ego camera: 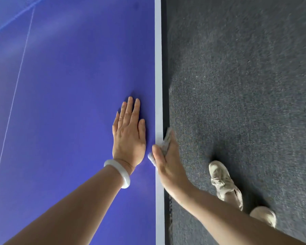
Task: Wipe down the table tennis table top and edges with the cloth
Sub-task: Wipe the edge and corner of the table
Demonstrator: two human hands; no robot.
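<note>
As left hand point(129, 138) rests on table point(69, 85), right hand point(168, 163) pinches cloth point(166, 142)

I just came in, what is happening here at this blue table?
A person is wiping the side edge of a blue table tennis table. The right hand holds a pale cloth against that edge, thumb on the top. The left hand, a white bangle at its wrist, rests flat on the top close beside it. The person stands on grey carpet.
</note>
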